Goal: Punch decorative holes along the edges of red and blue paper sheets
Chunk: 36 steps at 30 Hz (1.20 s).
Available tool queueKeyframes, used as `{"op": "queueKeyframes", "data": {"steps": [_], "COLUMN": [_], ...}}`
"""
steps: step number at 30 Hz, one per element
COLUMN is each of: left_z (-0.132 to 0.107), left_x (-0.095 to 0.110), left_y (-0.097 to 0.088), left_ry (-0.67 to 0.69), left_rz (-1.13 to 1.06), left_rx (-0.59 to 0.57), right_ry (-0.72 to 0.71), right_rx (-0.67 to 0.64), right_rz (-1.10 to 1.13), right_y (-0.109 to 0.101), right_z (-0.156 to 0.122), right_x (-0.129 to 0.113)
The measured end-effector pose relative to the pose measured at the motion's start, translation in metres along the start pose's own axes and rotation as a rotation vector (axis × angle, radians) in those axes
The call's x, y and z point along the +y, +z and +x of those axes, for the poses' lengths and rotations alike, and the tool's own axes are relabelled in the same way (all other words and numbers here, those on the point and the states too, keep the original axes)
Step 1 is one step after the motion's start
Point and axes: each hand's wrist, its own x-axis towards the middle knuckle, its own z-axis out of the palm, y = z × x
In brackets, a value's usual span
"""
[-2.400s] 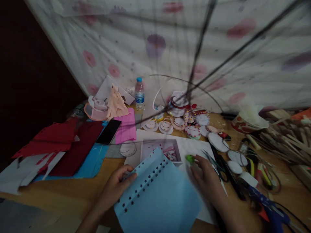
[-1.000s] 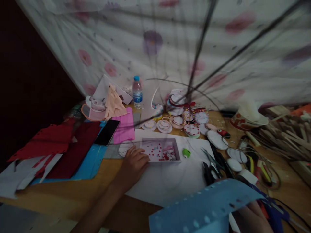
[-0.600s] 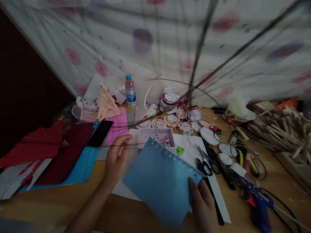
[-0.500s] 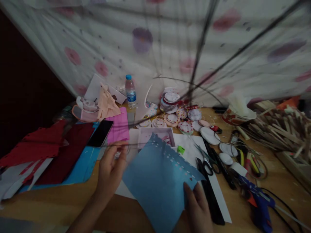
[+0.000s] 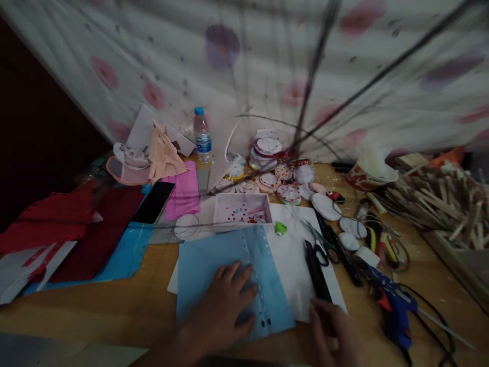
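Note:
A light blue paper sheet (image 5: 206,260) with a row of punched holes lies flat on the wooden table (image 5: 122,300), partly over a white sheet (image 5: 294,260). My left hand (image 5: 225,303) rests flat on the blue sheet with its fingers spread, holding nothing. My right hand (image 5: 336,334) hovers at the bottom edge by the lower right corner of the white sheet, close to a long black ruler-like strip (image 5: 316,272); its fingers are blurred. Just beyond the blue sheet stands a small white box (image 5: 242,210) with red bits inside, and a small green punch (image 5: 280,228) lies to its right.
Scissors (image 5: 321,244), white discs (image 5: 326,206) and a blue glue gun (image 5: 395,306) crowd the right side. Wooden sticks (image 5: 439,199) pile at far right. Red and blue sheets (image 5: 76,229), a phone (image 5: 153,202), pink paper (image 5: 183,193) and a water bottle (image 5: 201,135) lie left and back.
The blue sheet, held up in both hands half a second ago, now lies flat on the table. My left hand has come down on it; my right hand has let go.

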Motion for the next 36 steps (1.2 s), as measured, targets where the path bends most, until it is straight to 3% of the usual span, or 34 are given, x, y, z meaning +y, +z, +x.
{"op": "queueKeyframes", "data": {"steps": [3, 6, 8, 12, 16, 18, 23, 26, 29, 36], "left_z": [-0.002, 0.000, 0.004, 0.015, 0.028, 0.032, 0.034, 0.032, 0.032, 0.034], "left_x": [-0.005, -0.017, -0.026, -0.032, -0.022, -0.018, -0.021, -0.024, -0.024, -0.025], "left_y": [0.001, 0.007, 0.008, 0.003, 0.000, 0.002, 0.010, 0.011, 0.011, 0.010], "left_ry": [0.031, -0.020, -0.036, -0.002, -0.042, -0.044, 0.007, 0.017, 0.005, -0.034], "left_rz": [-0.024, -0.024, -0.018, -0.015, 0.010, 0.024, 0.035, 0.036, 0.038, 0.022], "left_rx": [0.008, 0.092, 0.119, 0.044, 0.002, 0.000, 0.038, 0.040, 0.036, 0.068], "right_ry": [-0.069, -0.027, 0.012, -0.028, -0.031, 0.005, 0.010, -0.024, -0.029, 0.088], "right_rx": [0.102, 0.042, -0.018, -0.029, -0.073, -0.269, -0.475, -0.482, -0.481, -0.372], "right_rz": [-0.330, -0.418, -0.354, -0.177, 0.204, 0.432, 0.727, 0.761, 0.795, 0.901], "right_y": [-0.012, -0.009, -0.006, -0.008, -0.009, -0.002, 0.039, 0.062, 0.071, 0.045], "right_z": [0.027, 0.039, 0.040, 0.041, 0.048, 0.057, 0.084, 0.097, 0.104, 0.097], "right_x": [0.016, 0.023, 0.024, 0.020, -0.011, -0.036, -0.080, -0.089, -0.095, -0.089]}}
